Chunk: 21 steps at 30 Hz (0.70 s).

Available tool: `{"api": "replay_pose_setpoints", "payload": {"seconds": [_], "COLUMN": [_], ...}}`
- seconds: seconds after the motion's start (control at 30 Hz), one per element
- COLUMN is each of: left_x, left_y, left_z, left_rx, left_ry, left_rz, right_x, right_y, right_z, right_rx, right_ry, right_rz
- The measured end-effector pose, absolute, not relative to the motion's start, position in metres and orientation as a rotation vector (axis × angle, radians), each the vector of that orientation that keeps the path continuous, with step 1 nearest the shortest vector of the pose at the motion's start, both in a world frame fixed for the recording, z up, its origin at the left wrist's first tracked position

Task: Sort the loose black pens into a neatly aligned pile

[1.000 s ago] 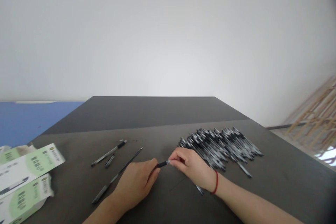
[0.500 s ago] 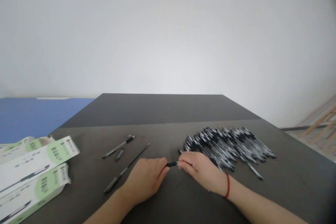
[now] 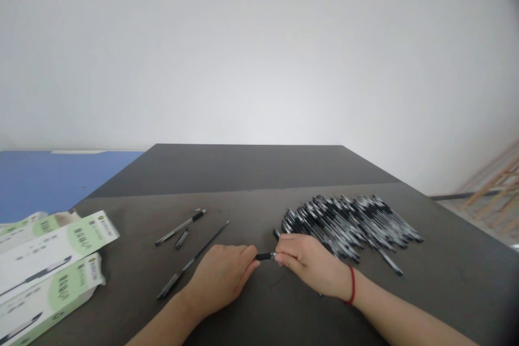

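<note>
I see my left hand (image 3: 221,280) and right hand (image 3: 310,263) pinching one black pen (image 3: 265,255), probably its grip end, over the dark table (image 3: 251,173) before a white wall (image 3: 259,48).

The bench (image 3: 243,173) is dark grey. The pile of pens (image 3: 348,221) is black and silver. The boxes (image 3: 48,265) are white with green patches. A red band (image 3: 352,285) circles one wrist.

The white and green boxes (image 3: 52,267) at the left of the table (image 3: 251,173) carry dark printed characters on green round patches. The print is too small and blurred to read. Nothing else bears legible writing.
</note>
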State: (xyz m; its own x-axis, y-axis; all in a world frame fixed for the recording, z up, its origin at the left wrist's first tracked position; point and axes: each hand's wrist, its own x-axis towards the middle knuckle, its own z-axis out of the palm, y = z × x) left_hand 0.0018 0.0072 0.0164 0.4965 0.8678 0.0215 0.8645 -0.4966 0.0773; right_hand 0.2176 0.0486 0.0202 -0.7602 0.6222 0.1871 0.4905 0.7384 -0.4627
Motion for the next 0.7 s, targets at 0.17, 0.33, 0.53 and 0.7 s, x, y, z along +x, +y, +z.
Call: {"api": "replay_pose_setpoints", "payload": {"seconds": [0.17, 0.33, 0.53, 0.7], "left_x": [0.0011, -0.0001, -0.0004, 0.0000], "left_y": [0.0087, 0.0096, 0.0096, 0.0089], "left_z": [0.0165, 0.0156, 0.0146, 0.0133], "left_rx": [2.676, 2.673, 2.697, 2.733], "left_ry": [1.529, 1.528, 1.534, 1.521], "left_rz": [0.079, 0.080, 0.055, 0.059], "right_x": [0.2187, 0.2166, 0.2154, 0.2159], "right_y": [0.0491, 0.0479, 0.0467, 0.0472], "right_z": [0.0221, 0.0232, 0.0173, 0.0137], "right_rx": [-0.892, -0.846, -0.783, -0.832], "right_ry": [-2.592, -2.691, -2.737, -2.735], "right_rz": [0.693, 0.218, 0.057, 0.221]}}
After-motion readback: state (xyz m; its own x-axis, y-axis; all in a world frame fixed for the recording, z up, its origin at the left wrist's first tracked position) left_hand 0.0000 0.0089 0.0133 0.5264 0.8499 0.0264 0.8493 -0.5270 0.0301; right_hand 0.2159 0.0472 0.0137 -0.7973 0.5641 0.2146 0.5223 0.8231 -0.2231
